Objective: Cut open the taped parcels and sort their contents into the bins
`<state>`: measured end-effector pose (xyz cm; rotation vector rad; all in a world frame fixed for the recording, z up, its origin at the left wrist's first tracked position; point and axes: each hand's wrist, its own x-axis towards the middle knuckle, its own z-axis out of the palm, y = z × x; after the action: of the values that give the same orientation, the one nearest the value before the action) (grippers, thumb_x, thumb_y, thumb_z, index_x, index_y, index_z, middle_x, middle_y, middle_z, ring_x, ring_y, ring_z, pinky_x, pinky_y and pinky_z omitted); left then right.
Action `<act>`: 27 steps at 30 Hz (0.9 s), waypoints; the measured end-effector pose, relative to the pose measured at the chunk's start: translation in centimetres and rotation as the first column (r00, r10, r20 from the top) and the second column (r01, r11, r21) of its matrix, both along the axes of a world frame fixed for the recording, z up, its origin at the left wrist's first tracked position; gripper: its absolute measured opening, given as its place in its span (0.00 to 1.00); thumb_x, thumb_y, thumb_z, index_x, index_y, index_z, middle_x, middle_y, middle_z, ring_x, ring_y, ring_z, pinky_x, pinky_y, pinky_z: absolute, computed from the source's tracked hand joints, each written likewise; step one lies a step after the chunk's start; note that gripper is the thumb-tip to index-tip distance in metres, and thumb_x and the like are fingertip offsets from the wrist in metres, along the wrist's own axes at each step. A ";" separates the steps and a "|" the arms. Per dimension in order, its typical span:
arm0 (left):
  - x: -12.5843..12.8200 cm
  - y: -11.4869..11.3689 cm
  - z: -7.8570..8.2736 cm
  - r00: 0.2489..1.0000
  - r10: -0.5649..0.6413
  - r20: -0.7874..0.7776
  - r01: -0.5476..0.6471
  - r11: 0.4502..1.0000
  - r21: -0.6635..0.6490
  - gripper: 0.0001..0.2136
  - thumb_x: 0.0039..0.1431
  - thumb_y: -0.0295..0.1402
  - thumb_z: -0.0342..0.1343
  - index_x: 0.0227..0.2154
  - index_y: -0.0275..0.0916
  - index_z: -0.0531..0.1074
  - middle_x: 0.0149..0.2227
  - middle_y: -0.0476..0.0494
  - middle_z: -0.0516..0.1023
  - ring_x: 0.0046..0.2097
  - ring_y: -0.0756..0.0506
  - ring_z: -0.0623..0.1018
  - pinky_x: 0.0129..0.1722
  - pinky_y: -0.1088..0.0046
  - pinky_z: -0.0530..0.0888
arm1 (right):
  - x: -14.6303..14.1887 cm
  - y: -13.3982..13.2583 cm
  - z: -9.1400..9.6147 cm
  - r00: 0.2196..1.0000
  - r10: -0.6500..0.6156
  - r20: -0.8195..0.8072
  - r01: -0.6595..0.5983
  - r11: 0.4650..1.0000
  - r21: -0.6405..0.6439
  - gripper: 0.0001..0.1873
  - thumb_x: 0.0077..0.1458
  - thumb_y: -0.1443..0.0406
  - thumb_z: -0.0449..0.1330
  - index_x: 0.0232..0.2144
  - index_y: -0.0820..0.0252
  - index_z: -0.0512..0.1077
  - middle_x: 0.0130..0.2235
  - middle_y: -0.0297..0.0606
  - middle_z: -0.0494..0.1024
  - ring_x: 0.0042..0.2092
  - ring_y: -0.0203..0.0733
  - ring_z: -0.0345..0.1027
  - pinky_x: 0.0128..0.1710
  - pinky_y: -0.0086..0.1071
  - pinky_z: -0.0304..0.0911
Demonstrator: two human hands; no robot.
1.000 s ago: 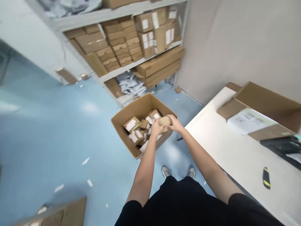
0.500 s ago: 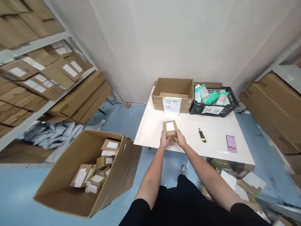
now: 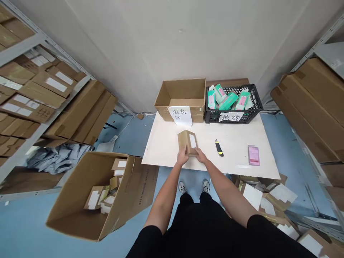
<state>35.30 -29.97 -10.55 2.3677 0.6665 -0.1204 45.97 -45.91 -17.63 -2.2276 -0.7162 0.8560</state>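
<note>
A small brown cardboard box (image 3: 184, 140) with a white label on one side is held between my two hands at the front part of the white table (image 3: 156, 150). My left hand (image 3: 182, 156) grips its left lower edge, while my right hand (image 3: 201, 156) closes on the right lower corner. The box is tilted, with its labelled face turned to the right. To the right of it a black and yellow utility knife (image 3: 219, 148) lies on the tabletop. Further right is a pink, blurred-out phone-like object (image 3: 254, 155).
Along the table's back stand an open cardboard box (image 3: 161, 110) with a paper sign and a black crate (image 3: 210, 118) of green-and-white packets. A large carton (image 3: 61, 208) holding small boxes is at left. Shelves (image 3: 67, 104) flank both sides; parcels (image 3: 282, 193) lie at lower right.
The small box has been turned in my hands, so its label now faces right instead of up. The view has shifted, and both my shoes now show beneath the table's edge.
</note>
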 end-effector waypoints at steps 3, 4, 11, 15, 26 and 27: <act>2.4 1.2 1.3 0.970 -0.229 -0.086 0.233 0.971 0.045 0.37 0.59 0.26 0.60 0.73 0.43 0.64 0.70 0.41 0.72 0.70 0.37 0.70 0.71 0.57 0.67 | 2.4 -1.5 0.0 0.998 -0.057 0.004 0.058 0.996 -0.068 0.46 0.60 0.71 0.57 0.78 0.59 0.51 0.74 0.51 0.62 0.75 0.54 0.52 0.73 0.48 0.53; 3.3 1.9 1.6 0.962 -0.250 -0.111 0.260 0.962 0.079 0.36 0.60 0.27 0.60 0.72 0.44 0.65 0.70 0.41 0.72 0.70 0.37 0.70 0.71 0.57 0.67 | 3.0 -2.3 0.2 0.996 -0.076 0.042 0.079 0.994 -0.071 0.46 0.60 0.71 0.56 0.78 0.58 0.51 0.74 0.50 0.61 0.75 0.54 0.52 0.73 0.48 0.52; 11.5 7.4 2.4 0.815 -0.407 -0.411 0.511 0.840 0.181 0.55 0.54 0.47 0.72 0.78 0.47 0.44 0.80 0.38 0.42 0.79 0.30 0.48 0.71 0.52 0.64 | 7.3 -8.4 1.4 0.941 -0.243 0.234 0.304 0.912 -0.275 0.39 0.67 0.64 0.55 0.77 0.61 0.53 0.76 0.51 0.54 0.75 0.55 0.49 0.72 0.44 0.52; 13.5 8.4 1.1 0.763 -0.450 -0.463 0.577 0.797 0.177 0.65 0.50 0.52 0.74 0.79 0.41 0.34 0.80 0.31 0.36 0.80 0.33 0.41 0.72 0.57 0.62 | 9.1 -10.2 0.6 0.935 -0.325 0.143 0.355 0.829 -0.432 0.43 0.66 0.58 0.59 0.77 0.62 0.50 0.72 0.56 0.62 0.69 0.59 0.59 0.66 0.42 0.59; 12.5 8.9 0.3 0.736 -0.504 -0.452 0.602 0.792 0.097 0.68 0.49 0.65 0.67 0.79 0.41 0.29 0.81 0.36 0.29 0.79 0.28 0.36 0.75 0.52 0.55 | 10.8 -3.8 -0.2 0.847 -0.519 0.113 0.531 0.821 -0.211 0.40 0.67 0.61 0.48 0.78 0.62 0.46 0.53 0.54 0.77 0.49 0.55 0.76 0.51 0.43 0.71; 12.6 9.1 0.4 0.725 -0.519 -0.452 0.608 0.791 0.067 0.68 0.49 0.64 0.67 0.79 0.43 0.28 0.81 0.38 0.28 0.79 0.28 0.38 0.74 0.52 0.57 | 10.9 -2.4 0.8 0.844 -0.527 0.101 0.537 0.832 -0.142 0.39 0.67 0.60 0.47 0.77 0.60 0.46 0.50 0.50 0.79 0.46 0.53 0.76 0.48 0.42 0.72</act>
<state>47.87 -20.92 -10.12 2.7101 0.0962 -0.8869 56.83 -48.27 -16.84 -2.4259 -0.0191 0.5807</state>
